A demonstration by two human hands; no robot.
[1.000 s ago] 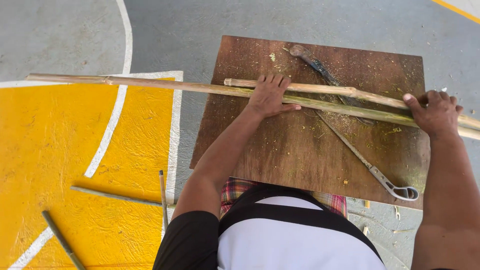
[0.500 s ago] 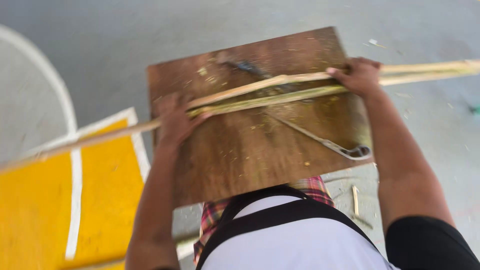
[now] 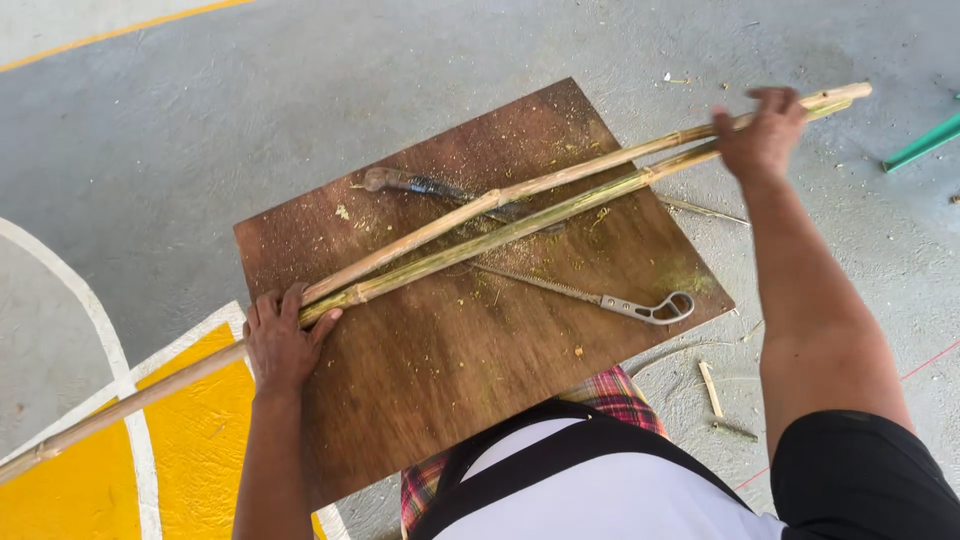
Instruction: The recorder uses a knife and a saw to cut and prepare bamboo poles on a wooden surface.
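Bamboo poles (image 3: 500, 225) lie slantwise across your brown board (image 3: 450, 350), two of them side by side, running from the lower left to the upper right. Your left hand (image 3: 283, 340) presses down on them at the board's left edge, fingers (image 3: 297, 300) spread and lying over the poles rather than curled round them. Your right hand (image 3: 765, 130) is closed round the poles near their far end, past the board's right corner and above the grey floor (image 3: 200, 120). Under the poles on the board sit a dark-handled knife (image 3: 420, 185) and a thin saw (image 3: 600, 298) with a hooked metal handle. Sawdust speckles the board. Beyond its left edge, one pole reaches out over yellow floor paint (image 3: 190, 450).
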